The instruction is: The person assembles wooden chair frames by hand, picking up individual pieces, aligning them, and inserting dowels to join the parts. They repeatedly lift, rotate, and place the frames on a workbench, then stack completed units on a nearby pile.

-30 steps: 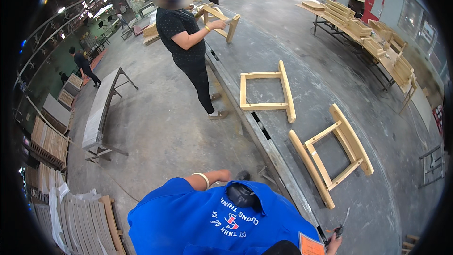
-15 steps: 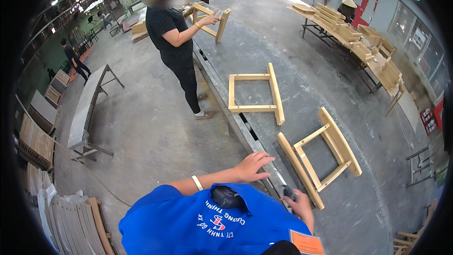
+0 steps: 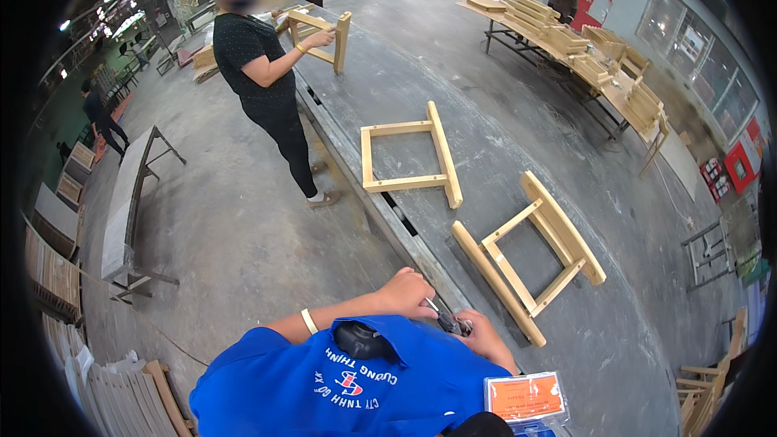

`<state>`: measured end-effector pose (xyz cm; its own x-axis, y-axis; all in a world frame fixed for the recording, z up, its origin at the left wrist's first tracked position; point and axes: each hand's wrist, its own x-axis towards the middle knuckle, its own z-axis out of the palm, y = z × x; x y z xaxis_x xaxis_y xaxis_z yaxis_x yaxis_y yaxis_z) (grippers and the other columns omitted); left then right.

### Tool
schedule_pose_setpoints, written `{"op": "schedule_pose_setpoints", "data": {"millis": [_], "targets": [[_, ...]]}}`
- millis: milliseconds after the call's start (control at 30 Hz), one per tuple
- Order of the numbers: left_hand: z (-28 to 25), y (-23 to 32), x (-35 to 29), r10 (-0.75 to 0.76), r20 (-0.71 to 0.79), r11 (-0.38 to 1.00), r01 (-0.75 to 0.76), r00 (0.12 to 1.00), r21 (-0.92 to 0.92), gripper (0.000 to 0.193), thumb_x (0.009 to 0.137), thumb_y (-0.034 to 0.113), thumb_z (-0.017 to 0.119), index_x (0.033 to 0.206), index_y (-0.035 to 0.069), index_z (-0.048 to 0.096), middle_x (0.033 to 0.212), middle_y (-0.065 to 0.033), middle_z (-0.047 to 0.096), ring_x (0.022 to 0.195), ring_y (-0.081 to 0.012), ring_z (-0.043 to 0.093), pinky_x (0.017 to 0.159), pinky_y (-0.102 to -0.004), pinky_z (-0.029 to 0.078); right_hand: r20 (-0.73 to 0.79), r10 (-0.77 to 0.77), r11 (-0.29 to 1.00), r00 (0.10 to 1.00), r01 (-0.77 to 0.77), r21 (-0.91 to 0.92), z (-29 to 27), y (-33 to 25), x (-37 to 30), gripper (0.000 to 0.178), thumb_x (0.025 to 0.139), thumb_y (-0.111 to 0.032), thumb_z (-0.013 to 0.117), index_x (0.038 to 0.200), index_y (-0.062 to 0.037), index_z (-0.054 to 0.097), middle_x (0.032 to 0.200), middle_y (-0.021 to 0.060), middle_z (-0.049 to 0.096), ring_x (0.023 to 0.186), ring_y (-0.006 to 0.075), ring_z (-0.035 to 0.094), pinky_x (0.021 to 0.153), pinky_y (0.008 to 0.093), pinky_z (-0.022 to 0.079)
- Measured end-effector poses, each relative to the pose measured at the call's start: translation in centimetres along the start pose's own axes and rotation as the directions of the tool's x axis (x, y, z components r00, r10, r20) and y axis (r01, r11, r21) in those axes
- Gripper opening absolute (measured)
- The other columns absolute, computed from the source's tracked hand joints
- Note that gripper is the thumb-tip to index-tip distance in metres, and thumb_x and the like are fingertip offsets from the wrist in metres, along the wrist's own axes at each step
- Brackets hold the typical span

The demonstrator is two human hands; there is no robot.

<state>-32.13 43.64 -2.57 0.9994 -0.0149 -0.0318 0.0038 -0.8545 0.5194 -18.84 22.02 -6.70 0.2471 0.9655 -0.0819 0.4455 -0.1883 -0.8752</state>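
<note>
My right hand is closed around a small dark hand tool with a thin pale end; its exact kind is too small to tell. At that pale end, my left hand has its fingers closed, pinching it. Both hands are in front of my chest, over the near edge of the long grey table. Just beyond my right hand lies a pale wooden frame with a wide curved rail on its far side. Farther up the table lies a second wooden frame, squarish with one longer bar.
A person in black stands at the table's left side, holding another wooden frame. A side table at the right bears stacked wooden parts, with a person in a conical hat behind. A narrow bench stands left; slatted wooden panels lean lower left.
My left hand, earlier spread open, has closed at the tool's pale end. The right hand has brought the tool inward to meet it. The view has shifted, moving the scene slightly left.
</note>
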Motion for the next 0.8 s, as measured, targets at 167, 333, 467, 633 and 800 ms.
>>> {"op": "schedule_pose_setpoints", "data": {"millis": [167, 333, 467, 633, 800], "targets": [[-0.8, -0.8, 1.0, 0.007, -0.039, 1.0, -0.007, 0.999, -0.009, 0.037, 0.068, 0.047, 0.071, 0.065, 0.012, 0.062, 0.066, -0.004, 0.061, 0.078, -0.0261, 0.059, 0.08, -0.0409, 0.039, 0.111, 0.191, 0.915, 0.975, -0.217, 0.341, 1.3, 1.8, -0.3, 0.044, 0.082, -0.023, 0.069, 0.117, -0.0008, 0.055, 0.111, 0.0079, 0.06, 0.103, 0.0153, 0.053, 0.091, 0.0312, 0.041], [-1.5, -1.2, 1.8, 0.024, 0.012, 1.0, -0.024, 1.0, 0.007, 0.037, 0.069, 0.044, 0.071, 0.064, 0.009, 0.061, 0.064, -0.0053, 0.059, 0.074, -0.0262, 0.058, 0.075, -0.0398, 0.041, 0.229, 0.145, 0.83, 0.962, -0.245, 0.501, 2.3, 2.6, -0.4, 0.045, 0.09, -0.03, 0.06, 0.123, -0.0013, 0.051, 0.111, 0.0124, 0.062, 0.104, 0.0173, 0.055, 0.092, 0.0314, 0.042], [-2.0, -1.3, 2.3, -0.036, 0.067, 0.989, 0.045, 0.997, -0.14, 0.032, 0.07, 0.035, 0.075, 0.066, 0.006, 0.061, 0.063, -0.0083, 0.056, 0.066, -0.0258, 0.056, 0.064, -0.0369, 0.043, 0.188, 0.168, 0.908, 0.968, -0.227, 0.353, 2.5, 2.4, -0.4, 0.051, 0.092, -0.037, 0.055, 0.128, -0.0021, 0.048, 0.112, 0.0138, 0.061, 0.103, 0.0183, 0.056, 0.091, 0.0311, 0.043], [-3.0, -2.4, 3.2, -0.106, 0.12, 0.934, 0.14, 0.987, -0.328, 0.028, 0.072, 0.024, 0.075, 0.07, 0.0, 0.061, 0.061, -0.0103, 0.056, 0.056, -0.0168, 0.051, 0.053, -0.0316, 0.041, 0.11, 0.217, 0.934, 0.97, -0.239, 0.267, 2.0, 1.4, -1.8, 0.059, 0.092, -0.042, 0.054, 0.129, 0.0031, 0.045, 0.118, 0.0197, 0.059, 0.11, 0.0255, 0.055, 0.095, 0.0339, 0.042], [-3.1, -3.4, 4.8, -0.012, 0.236, 0.917, 0.105, 0.972, -0.386, 0.025, 0.078, 0.022, 0.071, 0.075, -0.001, 0.061, 0.062, -0.0088, 0.056, 0.06, -0.0125, 0.048, 0.055, -0.0312, 0.041, 0.039, 0.305, 0.904, 0.952, -0.302, 0.304, 1.7, -0.2, -3.5, 0.047, 0.09, -0.037, 0.055, 0.123, -0.0037, 0.053, 0.112, 0.0167, 0.062, 0.103, 0.0249, 0.058, 0.091, 0.0339, 0.043]]}}
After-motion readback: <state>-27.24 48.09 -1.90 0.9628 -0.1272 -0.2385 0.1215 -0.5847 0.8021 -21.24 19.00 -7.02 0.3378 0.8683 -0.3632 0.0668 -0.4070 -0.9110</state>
